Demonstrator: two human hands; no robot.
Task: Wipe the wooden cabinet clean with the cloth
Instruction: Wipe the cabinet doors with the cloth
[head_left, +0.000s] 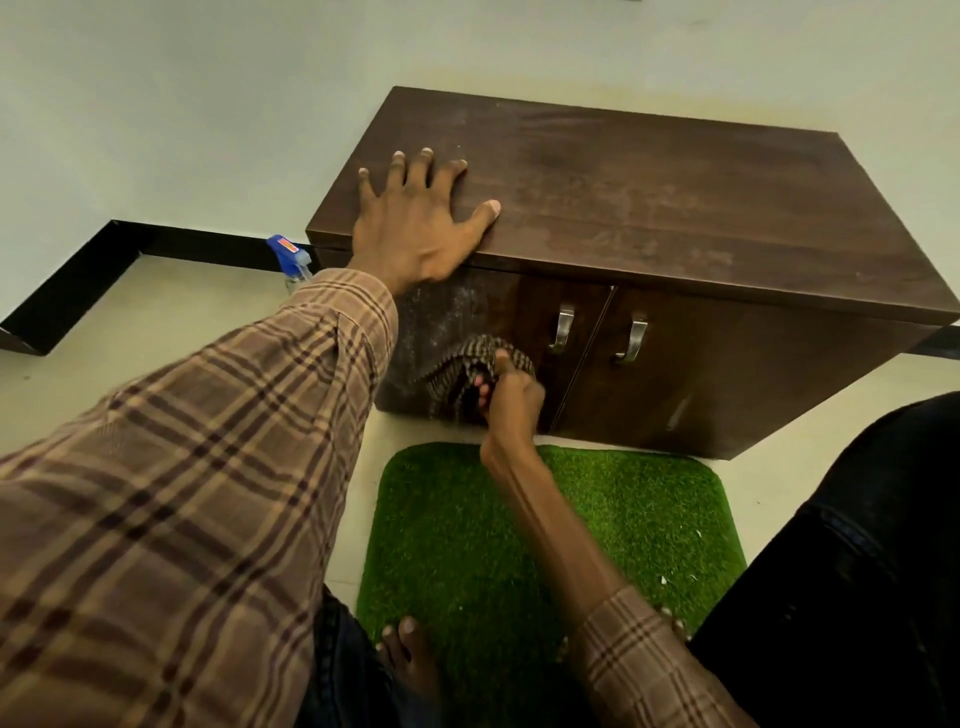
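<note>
L hand (415, 223) lies flat, fingers spread, on wooden cabinet (675, 208) top; R hand (511, 395) grips striped cloth (462, 371) against left door.

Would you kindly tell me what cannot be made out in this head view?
- Spray bottle: body hidden behind the left sleeve.
- Cabinet: right end cut off by the frame edge.
- Door behind the cloth: covered by the cloth and right hand.
</note>
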